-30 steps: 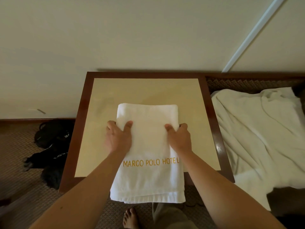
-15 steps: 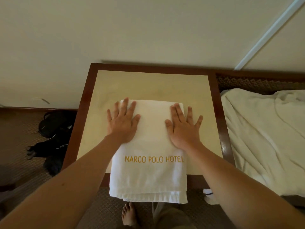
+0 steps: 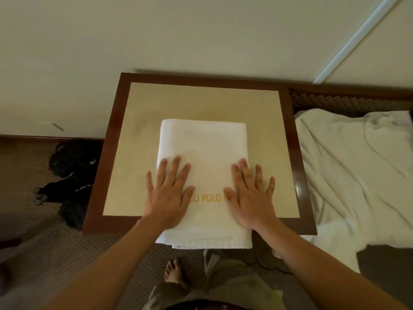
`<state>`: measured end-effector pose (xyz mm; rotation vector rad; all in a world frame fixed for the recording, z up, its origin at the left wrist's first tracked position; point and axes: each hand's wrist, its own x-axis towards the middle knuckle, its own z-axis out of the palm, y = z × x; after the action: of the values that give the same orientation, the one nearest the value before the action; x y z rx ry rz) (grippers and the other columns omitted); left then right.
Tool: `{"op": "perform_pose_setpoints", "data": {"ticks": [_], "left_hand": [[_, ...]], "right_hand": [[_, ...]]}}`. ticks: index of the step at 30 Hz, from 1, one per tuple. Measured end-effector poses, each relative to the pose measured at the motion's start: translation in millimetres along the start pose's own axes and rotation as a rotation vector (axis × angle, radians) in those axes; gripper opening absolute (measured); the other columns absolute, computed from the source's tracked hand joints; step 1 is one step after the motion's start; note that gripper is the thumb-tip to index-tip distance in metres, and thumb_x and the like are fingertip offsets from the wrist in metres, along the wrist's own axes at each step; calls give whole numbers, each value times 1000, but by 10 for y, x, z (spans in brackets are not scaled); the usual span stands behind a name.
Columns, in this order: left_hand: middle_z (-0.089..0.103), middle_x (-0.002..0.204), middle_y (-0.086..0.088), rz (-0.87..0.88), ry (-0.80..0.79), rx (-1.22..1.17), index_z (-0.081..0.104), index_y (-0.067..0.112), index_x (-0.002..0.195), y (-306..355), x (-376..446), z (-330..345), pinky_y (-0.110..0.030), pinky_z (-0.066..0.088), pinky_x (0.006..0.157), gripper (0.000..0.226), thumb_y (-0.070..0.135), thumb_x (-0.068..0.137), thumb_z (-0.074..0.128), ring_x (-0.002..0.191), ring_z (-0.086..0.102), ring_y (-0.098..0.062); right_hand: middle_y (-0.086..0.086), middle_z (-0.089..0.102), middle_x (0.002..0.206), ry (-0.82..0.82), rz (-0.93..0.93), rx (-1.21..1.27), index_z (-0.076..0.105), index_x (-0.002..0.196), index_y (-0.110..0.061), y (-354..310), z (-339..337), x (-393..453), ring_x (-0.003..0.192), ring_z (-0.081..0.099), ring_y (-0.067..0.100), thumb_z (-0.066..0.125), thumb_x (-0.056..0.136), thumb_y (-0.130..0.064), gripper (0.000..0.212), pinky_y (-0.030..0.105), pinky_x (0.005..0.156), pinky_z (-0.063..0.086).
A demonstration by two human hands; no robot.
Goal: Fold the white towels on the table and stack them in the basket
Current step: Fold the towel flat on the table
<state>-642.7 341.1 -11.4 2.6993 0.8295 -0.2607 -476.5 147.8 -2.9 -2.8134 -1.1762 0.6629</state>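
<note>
**Towel pressed flat under both palms**

Towel (image 3: 204, 151), white and folded, lies on the table (image 3: 201, 101), its near edge hanging over the front rim. Left hand (image 3: 166, 193) and right hand (image 3: 251, 195) rest flat on it, fingers spread, gripping nothing. Loose white cloth (image 3: 357, 175) lies right of the table.

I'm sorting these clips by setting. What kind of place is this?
Probably a hotel room. The white towel carries gold lettering that reads "POLO" between the hands, it lies on a small wood-framed table against the wall, and rumpled white linen sits beside it over carpet.
</note>
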Motion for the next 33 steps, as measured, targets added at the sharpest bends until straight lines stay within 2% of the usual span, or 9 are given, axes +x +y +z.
{"op": "perform_pose_setpoints", "data": {"ticks": [5,9,11,15,18,21,24,29,33], "left_hand": [[-34,164,5,-229,33,-30,-18,29,161,-24,-78,-89,-63,-11,122,68,58,102,-1,153,-25,-35],[-22,169,2,139,32,32,-4,32,163,263,-416,47,-59,-4,125,65,59,104,5,155,-21,-27],[-16,170,2,203,-5,97,2,35,163,162,-535,147,-62,2,124,65,61,103,4,156,-19,-24],[-30,166,6,94,-25,43,-16,34,161,-173,-731,188,-58,-4,123,66,59,103,4,154,-24,-27],[-31,165,9,12,-53,-60,-24,33,158,-354,-863,188,-52,-7,125,67,59,101,-2,155,-21,-21],[0,171,6,-64,-54,-147,-2,26,164,-424,-861,111,-49,4,127,72,60,101,3,157,-3,-16],[40,159,0,-164,90,-339,34,19,156,-355,-737,-1,-47,28,121,57,45,105,30,144,34,-24],[59,134,-2,-426,61,-735,45,23,146,-133,-334,-215,-46,53,93,46,33,101,45,113,59,-25],[65,119,0,-539,19,-900,50,19,139,-55,-48,-365,-44,56,88,59,53,93,61,101,66,-25]], "right_hand": [[-3,-43,160,31,217,91,-24,159,-23,-75,-73,-123,151,-32,30,7,103,-61,75,68,120,-10],[-2,-28,167,155,-101,6,-13,162,-25,-494,216,-457,155,-24,25,8,103,-63,74,64,121,-9],[-6,-24,168,129,-127,-10,-11,163,-28,-435,377,-557,155,-21,21,10,104,-63,72,65,122,-2],[-11,-23,168,126,-34,24,-13,162,-31,-145,448,-675,156,-20,21,4,103,-61,68,63,123,-4],[-9,-16,170,71,216,195,-16,161,-29,-98,474,-680,157,-15,20,2,103,-58,67,61,122,-10],[-1,15,169,148,374,280,13,162,-22,-176,402,-626,155,11,23,10,106,-51,64,62,120,13],[9,49,144,318,417,275,45,144,-15,-290,224,-533,129,45,32,30,104,-46,53,53,102,38],[14,54,125,180,494,700,52,130,-6,-336,-66,-142,113,55,35,47,97,-56,60,48,96,49],[6,65,108,59,567,962,55,117,-7,-240,-239,53,93,65,23,73,82,-61,67,36,70,55]]}}
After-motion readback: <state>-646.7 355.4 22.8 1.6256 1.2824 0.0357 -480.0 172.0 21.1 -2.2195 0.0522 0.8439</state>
